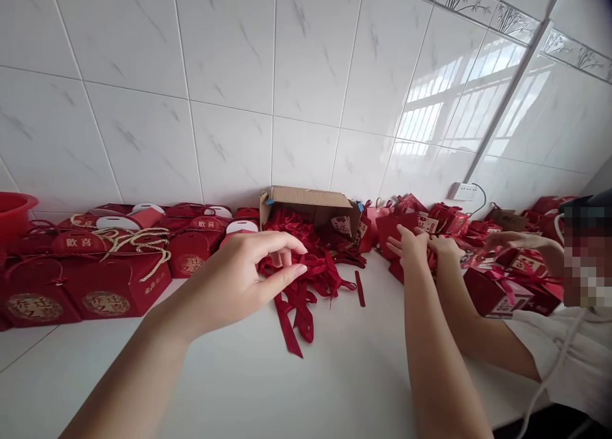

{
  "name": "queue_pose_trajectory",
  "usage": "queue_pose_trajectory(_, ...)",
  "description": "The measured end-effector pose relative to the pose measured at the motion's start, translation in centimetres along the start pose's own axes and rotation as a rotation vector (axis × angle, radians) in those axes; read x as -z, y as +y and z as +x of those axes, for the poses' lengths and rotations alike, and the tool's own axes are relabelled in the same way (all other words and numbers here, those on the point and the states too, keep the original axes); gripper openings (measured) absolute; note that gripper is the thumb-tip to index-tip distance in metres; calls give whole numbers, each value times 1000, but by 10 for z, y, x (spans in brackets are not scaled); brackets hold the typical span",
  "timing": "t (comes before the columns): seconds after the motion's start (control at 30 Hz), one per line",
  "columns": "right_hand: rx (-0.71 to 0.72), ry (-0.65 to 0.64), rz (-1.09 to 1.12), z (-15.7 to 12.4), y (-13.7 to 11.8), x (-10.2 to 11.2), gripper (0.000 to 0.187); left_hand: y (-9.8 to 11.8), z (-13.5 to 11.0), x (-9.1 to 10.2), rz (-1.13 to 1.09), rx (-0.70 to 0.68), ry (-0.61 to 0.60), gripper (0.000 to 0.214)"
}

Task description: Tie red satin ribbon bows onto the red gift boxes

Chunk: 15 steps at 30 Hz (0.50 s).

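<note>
My left hand hovers over a loose pile of red ribbons on the white counter. Its thumb and fingers are apart and hold nothing. The pile spills out of an open cardboard box that lies on its side against the wall. My right hand reaches toward a flat red gift box to the right of the carton. Its fingers are stretched out, their tips at the box, and it grips nothing.
Closed red gift boxes with rope handles line the wall on the left, beside a red basin. On the right a person in a white top has a hand beside mine and another hand among more red boxes.
</note>
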State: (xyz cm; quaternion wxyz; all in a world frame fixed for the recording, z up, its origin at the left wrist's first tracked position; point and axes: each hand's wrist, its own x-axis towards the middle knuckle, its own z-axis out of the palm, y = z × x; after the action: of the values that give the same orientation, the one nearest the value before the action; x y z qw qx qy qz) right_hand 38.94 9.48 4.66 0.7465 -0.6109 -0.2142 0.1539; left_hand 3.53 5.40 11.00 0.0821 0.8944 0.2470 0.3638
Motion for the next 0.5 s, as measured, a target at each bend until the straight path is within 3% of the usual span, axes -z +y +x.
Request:
queue_pose_trajectory(0.1,-74,14,45,5,5,-3,47,0,0,1,20,10,-1,15)
queue_pose_trajectory(0.5,-52,15,1,0,1,-1,54,-2,1,3,47,90,-31,21)
